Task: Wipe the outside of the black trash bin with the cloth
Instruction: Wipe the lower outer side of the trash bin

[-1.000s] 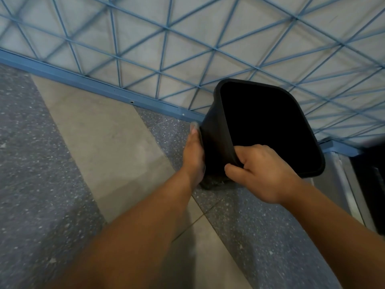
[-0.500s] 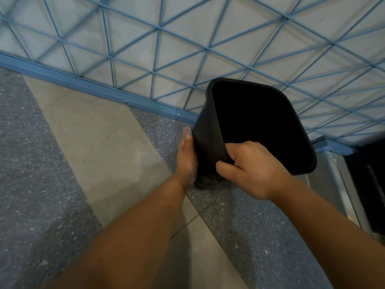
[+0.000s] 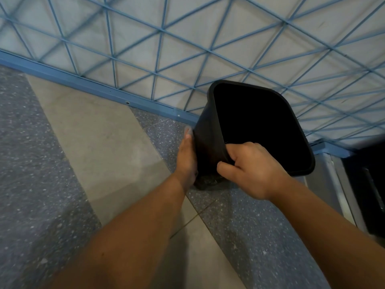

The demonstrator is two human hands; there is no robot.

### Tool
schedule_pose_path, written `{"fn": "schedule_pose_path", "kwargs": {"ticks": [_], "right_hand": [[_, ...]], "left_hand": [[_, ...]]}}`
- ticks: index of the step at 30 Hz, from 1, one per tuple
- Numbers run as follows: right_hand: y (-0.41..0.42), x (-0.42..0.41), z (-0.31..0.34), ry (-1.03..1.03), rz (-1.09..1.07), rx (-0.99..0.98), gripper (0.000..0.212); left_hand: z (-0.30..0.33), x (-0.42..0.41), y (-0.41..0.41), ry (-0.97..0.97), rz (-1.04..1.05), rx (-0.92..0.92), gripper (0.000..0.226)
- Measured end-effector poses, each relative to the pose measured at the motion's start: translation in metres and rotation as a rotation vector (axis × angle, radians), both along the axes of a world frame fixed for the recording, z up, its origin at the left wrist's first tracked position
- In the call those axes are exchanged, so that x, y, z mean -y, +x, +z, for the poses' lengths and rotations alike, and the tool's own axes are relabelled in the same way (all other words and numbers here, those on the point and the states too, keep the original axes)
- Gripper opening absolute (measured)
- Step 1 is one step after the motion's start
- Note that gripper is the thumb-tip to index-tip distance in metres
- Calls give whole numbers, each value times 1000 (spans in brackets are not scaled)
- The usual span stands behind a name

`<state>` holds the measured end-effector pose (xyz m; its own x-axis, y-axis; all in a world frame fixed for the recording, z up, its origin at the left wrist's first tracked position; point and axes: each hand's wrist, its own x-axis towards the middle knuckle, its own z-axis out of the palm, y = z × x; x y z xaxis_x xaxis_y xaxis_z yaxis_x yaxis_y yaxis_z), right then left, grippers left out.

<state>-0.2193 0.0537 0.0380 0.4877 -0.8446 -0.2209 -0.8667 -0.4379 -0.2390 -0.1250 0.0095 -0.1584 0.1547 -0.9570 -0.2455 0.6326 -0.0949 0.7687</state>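
1. Speckled grey and beige floor underfoot, meeting a pale wall crossed by a blue lattice; same corner as half a second ago.
2. Black trash bin tilted, open mouth toward the camera, base on the floor just beside the wall; barely shifted since.
3. Right hand gripping the bin's near rim, fingers curled over it, thumb outside, as before.
4. Left hand flat against the bin's left side, fingers straight, slid slightly upward.
5. Cloth only a grey sliver at the left fingertips.
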Motion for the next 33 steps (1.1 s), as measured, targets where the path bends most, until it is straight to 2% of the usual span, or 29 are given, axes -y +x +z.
{"fn": "schedule_pose_path", "kwargs": {"ticks": [2, 6, 9, 12, 15, 16, 19, 21, 23, 24, 27, 28, 30, 33], "right_hand": [[1, 0, -1, -1, 3, -2, 30], [0, 1, 0, -7, 8, -5, 32], [0, 1, -1, -15, 9, 5, 32], [-1, 2, -1, -10, 8, 4, 31], [-2, 1, -2, -23, 3, 10, 32], [-1, 2, -2, -29, 9, 11, 32], [0, 2, -2, -25, 16, 18, 32], [0, 2, -2, -30, 16, 10, 32], [-1, 2, -2, -36, 14, 7, 32], [0, 3, -3, -36, 16, 8, 33], [0, 3, -2, -34, 18, 8, 32], [0, 3, -2, -36, 17, 4, 32], [-1, 3, -2, -38, 11, 6, 32], [-1, 3, -3, -28, 19, 17, 32]], "left_hand": [[2, 5, 2, 79, -17, -34, 61], [-3, 0, -1, 10, -8, -10, 66], [-6, 4, 1, 55, -43, -27, 76], [-10, 0, -5, 1, -7, -6, 73], [-39, 6, -8, 98, -8, -92, 95], [-31, 6, -5, 126, -30, -100, 96], [-2, -4, -3, 18, 39, -10, 70], [-4, -5, -3, -29, 50, 25, 76], [-15, 2, -3, 25, 10, -32, 91], [-11, 2, -2, 70, -17, -39, 87], [-7, -1, -4, 32, 15, 7, 65], [-8, -1, -4, 10, 9, -1, 67], [-19, 4, -2, 83, -15, -74, 79], [-8, 7, 1, 112, -51, -37, 69]]}}
